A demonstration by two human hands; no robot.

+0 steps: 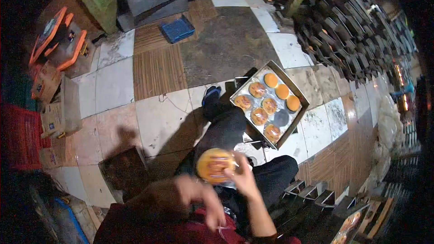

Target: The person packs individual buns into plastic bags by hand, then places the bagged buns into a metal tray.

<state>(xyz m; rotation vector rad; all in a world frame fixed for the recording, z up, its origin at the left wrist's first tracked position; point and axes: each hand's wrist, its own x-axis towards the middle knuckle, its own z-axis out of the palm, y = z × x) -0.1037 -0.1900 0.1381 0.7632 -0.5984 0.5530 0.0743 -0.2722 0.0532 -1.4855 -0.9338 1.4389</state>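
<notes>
My right hand (pixel 242 178) grips a round yellow-brown cake in clear printed wrapping (pixel 216 166), held above my lap. Below and left of the cake is my left hand (pixel 199 194), blurred by motion; its fingers are smeared, and whether they touch anything cannot be made out. Beyond my knees stands a square metal tray (pixel 299 116) holding several round cakes. Some of them, like the one at the tray's left (pixel 242 102), look wrapped with reddish print. Others on the right side, such as a plain orange-topped cake (pixel 293 103), show no print.
A blue plastic basket (pixel 177 29) lies on the tiled floor ahead. Orange crates (pixel 72 52) stand at the left, near cardboard boxes (pixel 52 117) and a red crate (pixel 20 135). Stacked dark racks (pixel 348 27) fill the upper right. Another tray with wrapped items (pixel 348 228) is at the lower right.
</notes>
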